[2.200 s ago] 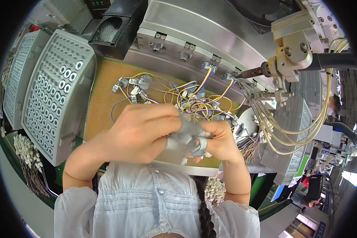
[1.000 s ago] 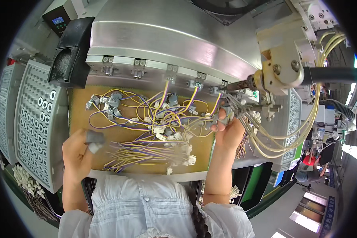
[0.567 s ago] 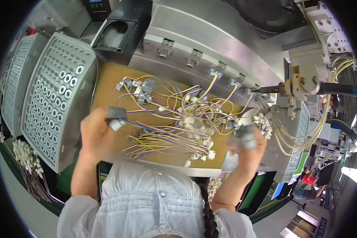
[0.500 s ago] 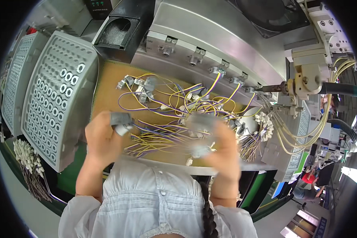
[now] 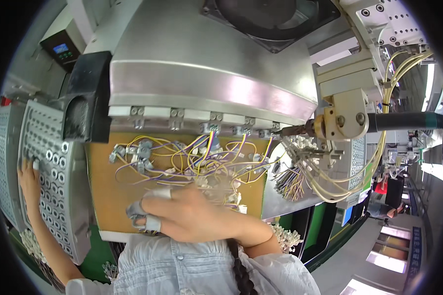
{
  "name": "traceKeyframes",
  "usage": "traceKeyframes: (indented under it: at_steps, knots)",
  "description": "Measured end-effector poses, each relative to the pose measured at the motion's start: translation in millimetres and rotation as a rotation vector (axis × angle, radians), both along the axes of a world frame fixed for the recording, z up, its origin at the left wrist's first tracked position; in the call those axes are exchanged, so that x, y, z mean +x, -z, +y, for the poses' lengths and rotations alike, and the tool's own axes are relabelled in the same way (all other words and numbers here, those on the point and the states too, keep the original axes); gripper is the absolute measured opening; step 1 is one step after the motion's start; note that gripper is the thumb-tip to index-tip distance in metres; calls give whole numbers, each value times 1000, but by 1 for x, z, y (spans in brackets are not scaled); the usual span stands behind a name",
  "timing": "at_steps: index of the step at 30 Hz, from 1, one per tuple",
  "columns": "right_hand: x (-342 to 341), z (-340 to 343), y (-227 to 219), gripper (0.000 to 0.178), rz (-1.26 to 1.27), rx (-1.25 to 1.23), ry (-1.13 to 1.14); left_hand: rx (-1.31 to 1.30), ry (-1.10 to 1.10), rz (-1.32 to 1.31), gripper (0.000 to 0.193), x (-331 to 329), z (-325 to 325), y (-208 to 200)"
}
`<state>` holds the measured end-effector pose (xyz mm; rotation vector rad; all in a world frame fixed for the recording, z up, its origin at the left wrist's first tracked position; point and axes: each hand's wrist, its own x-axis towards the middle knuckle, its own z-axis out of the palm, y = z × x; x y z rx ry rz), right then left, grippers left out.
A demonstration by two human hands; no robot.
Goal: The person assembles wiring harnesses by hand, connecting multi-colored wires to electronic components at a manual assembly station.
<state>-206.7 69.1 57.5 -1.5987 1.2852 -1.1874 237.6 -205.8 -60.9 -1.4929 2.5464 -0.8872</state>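
Note:
My left hand reaches onto a grey moulded tray, fingers stretched out over its pockets, a pale cover on one fingertip. Whether it touches a part there is hidden. Round metal-faced parts sit in rows in this tray. Over the near part of the brown mat, my right hand points left with bent fingers drawn together, grey covers on them; what they hold, if anything, does not show. Behind it lies a tangle of yellow and purple wires with small grey parts.
Along the metal machine runs a row of small clamps, some with wired parts. A soldering iron tip reaches in from the right. A black box stands back left. White-ended wire bundles lie right.
My left hand has moved from the mat to the tray on the left. My right hand has swung left across the mat. The view has shifted, and the near wire bundle no longer shows there.

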Motion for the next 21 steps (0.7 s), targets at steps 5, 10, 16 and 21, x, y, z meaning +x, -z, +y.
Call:
traceKeyframes:
  at_steps: [5,10,16,21]
  knots:
    - [-10,-2,14,16,-15,92,-26,401,-154,218,37,-41,30,-24]
    - [-14,-4,14,15,-68,72,-35,336,-138,412,34,-28,48,-2]
    - [-17,2,16,8,-64,109,-1,360,-185,615,46,-89,85,-16]
    - [-25,-3,6,18,-42,234,-21,494,-65,1553,55,-115,131,-49]
